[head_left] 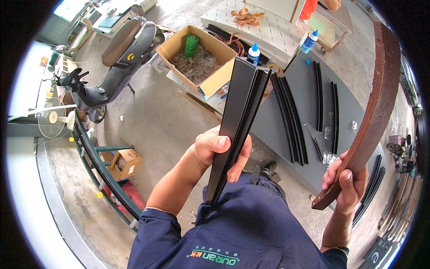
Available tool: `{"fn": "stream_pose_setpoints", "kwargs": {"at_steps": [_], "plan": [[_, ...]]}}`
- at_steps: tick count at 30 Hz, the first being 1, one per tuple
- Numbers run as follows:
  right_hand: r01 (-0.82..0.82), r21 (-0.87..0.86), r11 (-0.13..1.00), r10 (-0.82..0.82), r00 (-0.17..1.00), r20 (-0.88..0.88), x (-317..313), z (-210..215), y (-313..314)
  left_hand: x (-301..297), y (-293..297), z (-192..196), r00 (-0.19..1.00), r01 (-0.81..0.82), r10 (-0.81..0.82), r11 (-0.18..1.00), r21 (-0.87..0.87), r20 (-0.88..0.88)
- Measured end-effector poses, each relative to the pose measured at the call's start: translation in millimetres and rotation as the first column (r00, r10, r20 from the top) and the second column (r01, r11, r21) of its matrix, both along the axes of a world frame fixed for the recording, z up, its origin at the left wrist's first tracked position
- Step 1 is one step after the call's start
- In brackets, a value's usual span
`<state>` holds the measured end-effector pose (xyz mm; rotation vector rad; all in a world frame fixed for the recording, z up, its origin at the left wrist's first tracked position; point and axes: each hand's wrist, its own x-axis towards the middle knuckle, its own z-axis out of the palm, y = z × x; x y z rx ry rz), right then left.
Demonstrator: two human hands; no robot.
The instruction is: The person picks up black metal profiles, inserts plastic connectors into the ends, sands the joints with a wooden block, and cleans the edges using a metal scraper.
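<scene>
My left hand (pixel 220 150) is closed round a black metal profile (pixel 238 101), which stands nearly upright in front of me, its lower end close to my shirt. In my right hand (pixel 349 181) is a long dark brown strip (pixel 378 98) that looks like wood, gripped near its lower end and rising toward the upper right. The two pieces are apart. Below and between them, several more black profiles (pixel 289 119) lie on a grey table (pixel 300 94). A thin dark pointed tool (pixel 314 142) rests on the table beside them.
Beyond the profile stand two glue bottles (pixel 253 54) with blue caps and an open cardboard box (pixel 210 85) holding a green twine roll (pixel 191 45). A scooter (pixel 112 74) is parked at the left, near a fan (pixel 54 117). Another person's orange sleeve (pixel 307 10) shows at the top.
</scene>
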<state>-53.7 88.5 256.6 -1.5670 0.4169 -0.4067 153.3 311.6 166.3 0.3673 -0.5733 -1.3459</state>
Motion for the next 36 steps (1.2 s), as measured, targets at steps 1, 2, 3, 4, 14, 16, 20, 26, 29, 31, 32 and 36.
{"fn": "stream_pose_setpoints", "kwargs": {"at_steps": [1, 2, 3, 4, 14, 16, 20, 26, 29, 31, 32, 36], "plan": [[-0.001, 0.001, 1.0, 0.001, 1.0, 0.004, -0.1, -0.2, 0.0, -0.3, 0.1, 1.4, 1.0, 0.0, 0.0, 1.0, 0.014, -0.005], [0.001, 0.001, 1.0, -0.001, 1.0, 0.004, -0.5, -0.2, 0.2, -0.7, 0.2, 3.9, 1.0, 0.001, -0.001, 1.0, 0.029, -0.01], [0.002, 0.002, 1.0, -0.002, 1.0, 0.003, -1.3, 0.0, 1.0, -1.8, 1.1, 5.3, 1.0, 0.001, 0.0, 0.999, 0.044, -0.016], [0.004, 0.003, 1.0, -0.004, 1.0, 0.002, -2.1, -0.1, 1.9, -1.9, 1.3, 5.4, 1.0, 0.002, -0.001, 0.999, 0.045, -0.02], [0.011, -0.021, 1.0, -0.011, 1.0, -0.012, -5.8, 1.0, 4.6, -5.7, 1.0, 3.2, 0.998, 0.018, -0.018, 1.0, 0.004, -0.058], [0.014, -0.018, 1.0, -0.014, 1.0, -0.01, -7.3, 0.8, 5.6, -6.7, 1.1, 1.8, 0.998, 0.022, -0.022, 1.0, -0.007, -0.055], [0.017, -0.012, 1.0, -0.017, 1.0, -0.01, -10.7, -0.3, 7.0, -8.0, 0.5, 0.4, 0.998, 0.032, -0.034, 0.999, -0.039, -0.045], [0.024, -0.043, 0.999, -0.023, 1.0, 0.011, -14.8, -1.7, 7.9, -10.7, -1.2, -1.8, 0.997, 0.031, -0.037, 0.996, -0.083, -0.069], [0.032, -0.077, 0.997, -0.03, 0.999, 0.031, -15.6, -6.5, 8.6, -11.6, -2.6, -1.2, 0.997, 0.026, -0.032, 0.995, -0.092, -0.066], [0.009, -0.029, 1.0, -0.01, 1.0, -0.002, -18.5, -3.0, 7.3, -12.1, -2.6, -1.3, 0.998, 0.025, -0.031, 0.995, -0.096, -0.062], [0.01, -0.031, 0.999, -0.011, 1.0, -0.006, -18.8, -3.1, 7.3, -12.3, -2.9, -1.5, 0.998, 0.022, -0.029, 0.995, -0.101, -0.063], [0.027, -0.026, 0.999, -0.028, 0.999, -0.015, -18.8, -3.8, 8.6, -13.9, -3.0, -3.1, 0.997, 0.009, -0.018, 0.993, -0.117, -0.071]]}}
